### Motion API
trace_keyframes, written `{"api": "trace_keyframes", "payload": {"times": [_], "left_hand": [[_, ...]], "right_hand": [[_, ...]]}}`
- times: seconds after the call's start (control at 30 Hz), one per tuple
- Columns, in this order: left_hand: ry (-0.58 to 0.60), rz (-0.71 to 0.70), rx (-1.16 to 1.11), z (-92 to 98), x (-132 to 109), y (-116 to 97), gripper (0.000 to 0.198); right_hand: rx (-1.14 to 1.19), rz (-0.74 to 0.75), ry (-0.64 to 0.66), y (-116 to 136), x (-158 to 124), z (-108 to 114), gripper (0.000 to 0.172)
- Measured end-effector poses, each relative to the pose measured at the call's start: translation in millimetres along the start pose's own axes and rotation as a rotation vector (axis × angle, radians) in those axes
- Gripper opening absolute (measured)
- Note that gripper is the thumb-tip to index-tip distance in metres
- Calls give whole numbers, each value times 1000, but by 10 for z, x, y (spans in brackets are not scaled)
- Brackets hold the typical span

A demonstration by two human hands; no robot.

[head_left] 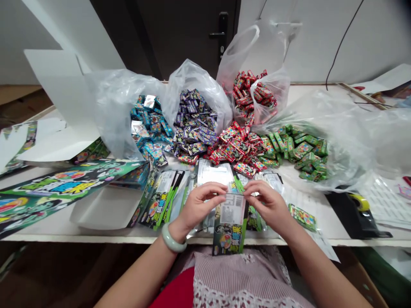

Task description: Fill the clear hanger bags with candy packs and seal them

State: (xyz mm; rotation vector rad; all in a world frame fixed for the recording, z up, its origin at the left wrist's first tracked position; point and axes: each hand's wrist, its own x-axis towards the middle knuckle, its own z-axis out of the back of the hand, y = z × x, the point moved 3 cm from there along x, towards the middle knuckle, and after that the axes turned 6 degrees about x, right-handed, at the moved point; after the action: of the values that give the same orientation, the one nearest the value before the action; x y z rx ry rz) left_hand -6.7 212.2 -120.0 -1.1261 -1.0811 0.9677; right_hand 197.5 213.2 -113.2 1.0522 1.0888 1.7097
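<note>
**Printed card pack (230, 226) held at near edge of desk (96, 236)**

The left hand (204, 205) and right hand (266, 205) are close together, both pinching the pack's upper edge; its lower end overhangs the desk edge. More printed cards (163, 199) lie fanned just beyond. Farther off, piles of blue packets (149, 128), purple packets (192, 124), red packets (237, 147) and green packets (298, 149) sit before clear plastic bags (192, 85).
</note>
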Motion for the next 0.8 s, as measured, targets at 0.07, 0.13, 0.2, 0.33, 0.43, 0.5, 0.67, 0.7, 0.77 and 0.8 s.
{"api": "trace_keyframes", "payload": {"times": [0.07,0.13,0.2,0.33,0.43,0.5,0.67,0.7,0.77,0.8], "left_hand": [[13,-21,-2,-21,20,-35,5],[-4,7,-5,-43,58,-64,6],[-29,54,19,-61,101,-89,8],[-11,78,49,-77,144,-117,8],[63,38,44,-67,136,-110,9],[87,53,46,-46,139,-96,11],[186,75,55,-27,191,-117,12],[218,62,63,-33,195,-126,12],[241,52,65,-43,192,-130,12],[231,58,55,-46,186,-126,12]], "right_hand": [[-40,9,55,43,15,-12,11],[-38,-42,42,67,60,-17,12],[3,-109,18,83,121,-16,14],[57,-177,111,121,198,-14,18],[27,-154,178,126,163,-13,23],[29,-161,167,105,115,-22,23],[-78,-96,50,104,41,-28,17],[-130,-52,50,123,35,-29,16],[-223,17,65,159,27,-32,14],[-249,29,69,169,24,-32,14]]}}
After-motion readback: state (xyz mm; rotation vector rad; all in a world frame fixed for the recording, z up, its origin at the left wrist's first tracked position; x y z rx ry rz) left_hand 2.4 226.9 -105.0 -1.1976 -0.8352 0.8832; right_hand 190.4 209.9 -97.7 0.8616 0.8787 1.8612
